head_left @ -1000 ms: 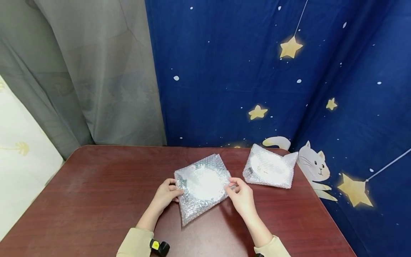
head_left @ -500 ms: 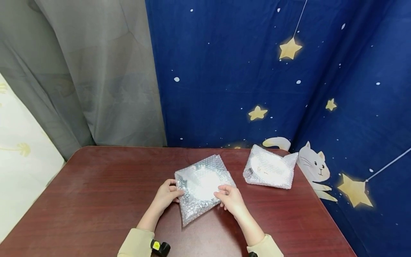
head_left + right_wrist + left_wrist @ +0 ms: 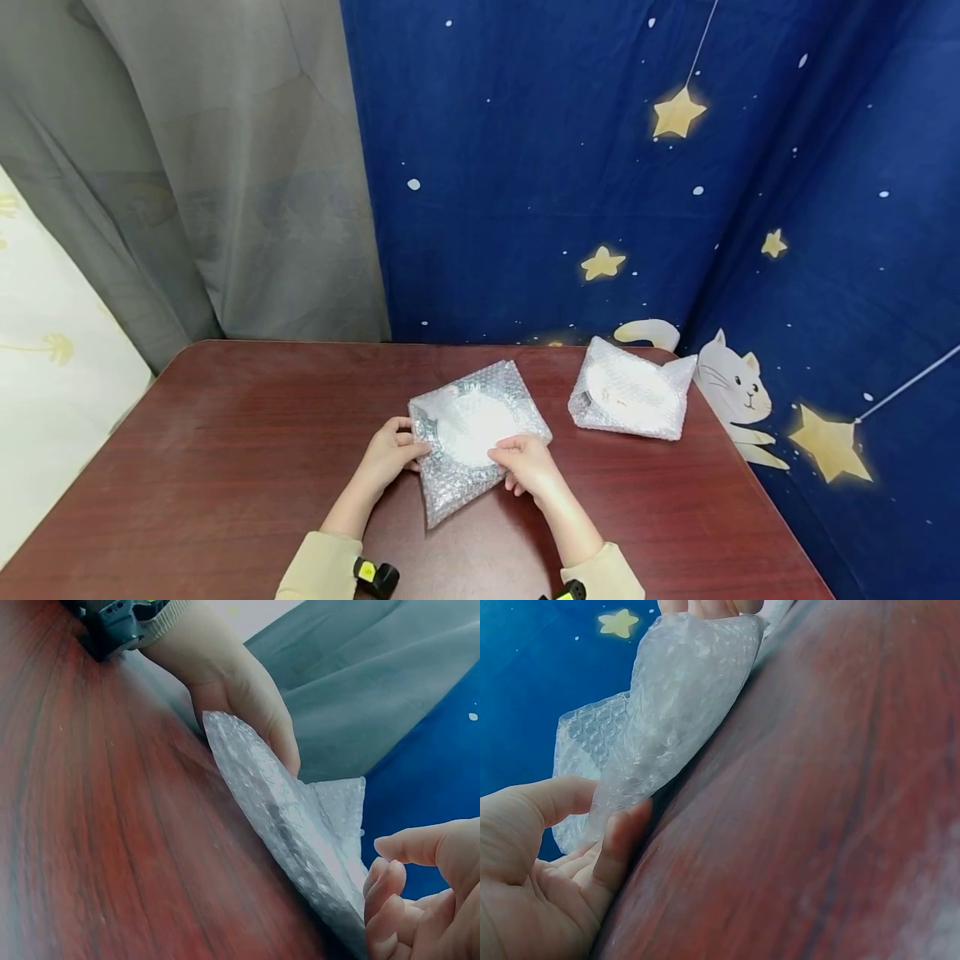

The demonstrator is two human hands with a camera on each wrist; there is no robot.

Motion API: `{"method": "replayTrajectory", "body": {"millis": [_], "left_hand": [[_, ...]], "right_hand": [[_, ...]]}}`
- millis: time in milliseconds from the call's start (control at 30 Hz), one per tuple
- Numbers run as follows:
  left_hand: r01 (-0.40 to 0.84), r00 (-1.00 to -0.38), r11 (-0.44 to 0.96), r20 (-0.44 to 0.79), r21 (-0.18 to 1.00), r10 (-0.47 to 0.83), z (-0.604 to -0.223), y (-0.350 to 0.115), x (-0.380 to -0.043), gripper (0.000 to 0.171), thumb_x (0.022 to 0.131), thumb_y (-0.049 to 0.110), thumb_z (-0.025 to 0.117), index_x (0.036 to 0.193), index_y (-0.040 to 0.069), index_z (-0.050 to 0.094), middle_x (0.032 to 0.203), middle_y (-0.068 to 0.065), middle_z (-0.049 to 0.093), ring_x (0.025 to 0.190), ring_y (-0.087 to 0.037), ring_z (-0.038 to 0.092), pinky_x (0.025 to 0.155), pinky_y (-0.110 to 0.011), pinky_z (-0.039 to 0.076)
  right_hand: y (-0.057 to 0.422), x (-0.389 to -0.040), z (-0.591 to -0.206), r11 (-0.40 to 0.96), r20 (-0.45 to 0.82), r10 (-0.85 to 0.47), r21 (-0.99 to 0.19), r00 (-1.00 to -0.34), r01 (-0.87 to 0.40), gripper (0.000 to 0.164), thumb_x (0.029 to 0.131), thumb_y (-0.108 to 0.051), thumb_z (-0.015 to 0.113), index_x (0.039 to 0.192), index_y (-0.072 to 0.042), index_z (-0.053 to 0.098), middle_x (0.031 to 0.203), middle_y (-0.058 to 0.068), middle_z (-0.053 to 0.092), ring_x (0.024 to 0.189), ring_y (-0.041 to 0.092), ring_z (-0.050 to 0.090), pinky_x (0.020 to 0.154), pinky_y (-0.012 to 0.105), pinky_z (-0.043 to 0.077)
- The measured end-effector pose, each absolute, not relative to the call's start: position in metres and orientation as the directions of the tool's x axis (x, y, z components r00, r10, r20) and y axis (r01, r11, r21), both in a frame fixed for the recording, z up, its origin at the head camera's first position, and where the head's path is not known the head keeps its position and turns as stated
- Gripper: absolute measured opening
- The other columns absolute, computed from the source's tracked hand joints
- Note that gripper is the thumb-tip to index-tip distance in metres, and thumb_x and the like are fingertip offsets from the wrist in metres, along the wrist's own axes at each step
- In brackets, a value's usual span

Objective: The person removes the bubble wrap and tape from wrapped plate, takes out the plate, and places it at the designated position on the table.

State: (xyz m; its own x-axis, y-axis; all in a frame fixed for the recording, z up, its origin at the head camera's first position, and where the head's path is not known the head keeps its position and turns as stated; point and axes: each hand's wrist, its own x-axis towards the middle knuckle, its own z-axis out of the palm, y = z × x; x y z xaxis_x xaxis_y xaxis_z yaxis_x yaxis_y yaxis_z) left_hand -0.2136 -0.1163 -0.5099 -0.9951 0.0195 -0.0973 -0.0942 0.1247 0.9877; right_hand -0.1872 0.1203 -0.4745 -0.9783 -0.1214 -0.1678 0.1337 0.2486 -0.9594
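A flat bubble-wrapped plate (image 3: 472,417) lies at an angle on the table, its round white middle and dark rim pattern showing through the clear wrap. At the wrap's left edge my left hand (image 3: 388,454) pinches it, thumb on top and fingers below; the left wrist view shows this left hand (image 3: 562,862) from close by. My right hand (image 3: 528,467) is over the near right part of the wrap. In the right wrist view, the right hand (image 3: 427,889) has loosely bent fingers and a gap below the thumb, with no wrap visible between them.
A second bubble-wrapped bundle (image 3: 630,392) lies at the table's back right corner. The reddish-brown table (image 3: 247,450) extends to both sides. Behind it hang a grey curtain (image 3: 247,183) and a blue star-patterned curtain (image 3: 510,167).
My right hand has left the right corner of the wrap and moved left and nearer along its near side. The left hand keeps its hold, and the wrapped plate lies almost unmoved.
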Motion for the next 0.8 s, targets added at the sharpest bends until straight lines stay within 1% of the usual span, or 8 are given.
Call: {"method": "replayTrajectory", "body": {"millis": [133,233,300,500,800], "left_hand": [[-0.092,-0.995,0.127,-0.096,0.988,0.022,-0.51,-0.115,-0.214,0.05,0.082,0.0,0.071,0.124,-0.007,0.047,0.083,-0.011,0.066,0.056,-0.021,0.059,0.054,-0.032,0.054],[-0.094,-0.995,0.133,-0.097,0.987,0.018,-0.51,-0.116,-0.214,0.05,0.082,0.0,0.071,0.124,-0.007,0.047,0.084,-0.011,0.066,0.056,-0.022,0.06,0.054,-0.033,0.054],[-0.096,-0.995,0.138,-0.1,0.986,0.019,-0.51,-0.116,-0.213,0.05,0.082,0.0,0.071,0.125,-0.007,0.046,0.084,-0.011,0.066,0.056,-0.022,0.06,0.055,-0.033,0.054],[-0.098,-0.995,0.146,-0.101,0.984,0.01,-0.509,-0.118,-0.211,0.051,0.081,0.001,0.072,0.124,-0.007,0.047,0.083,-0.011,0.065,0.056,-0.022,0.059,0.054,-0.034,0.054],[-0.091,-0.996,0.139,-0.094,0.986,0.013,-0.511,-0.116,-0.214,0.048,0.08,-0.001,0.071,0.122,-0.008,0.048,0.08,-0.01,0.065,0.056,-0.02,0.059,0.053,-0.032,0.054]], "right_hand": [[0.115,-0.187,-0.476,0.23,-0.184,-0.14,-0.962,-0.973,0.148,0.026,0.083,-0.01,0.067,0.102,0.008,0.063,0.061,0.002,0.055,0.04,0.005,0.044,0.035,0.015,0.035],[0.112,-0.187,-0.477,0.227,-0.169,-0.129,-0.964,-0.977,0.137,0.02,0.082,-0.008,0.068,0.096,0.006,0.066,0.059,0.001,0.053,0.04,0.005,0.042,0.035,0.014,0.033],[0.11,-0.186,-0.478,0.22,-0.153,-0.125,-0.968,-0.98,0.123,0.018,0.08,-0.006,0.068,0.094,0.006,0.066,0.058,0.0,0.052,0.039,0.004,0.041,0.035,0.014,0.032],[0.109,-0.185,-0.48,0.212,-0.095,-0.137,-0.975,-0.986,0.064,0.024,0.078,-0.004,0.071,0.098,0.007,0.064,0.058,-0.003,0.052,0.039,0.004,0.04,0.037,0.015,0.033],[0.113,-0.186,-0.479,0.192,-0.089,-0.159,-0.98,-0.983,0.058,0.025,0.079,-0.004,0.072,0.102,0.006,0.064,0.058,-0.003,0.047,0.043,0.006,0.042,0.04,0.017,0.034]]}}
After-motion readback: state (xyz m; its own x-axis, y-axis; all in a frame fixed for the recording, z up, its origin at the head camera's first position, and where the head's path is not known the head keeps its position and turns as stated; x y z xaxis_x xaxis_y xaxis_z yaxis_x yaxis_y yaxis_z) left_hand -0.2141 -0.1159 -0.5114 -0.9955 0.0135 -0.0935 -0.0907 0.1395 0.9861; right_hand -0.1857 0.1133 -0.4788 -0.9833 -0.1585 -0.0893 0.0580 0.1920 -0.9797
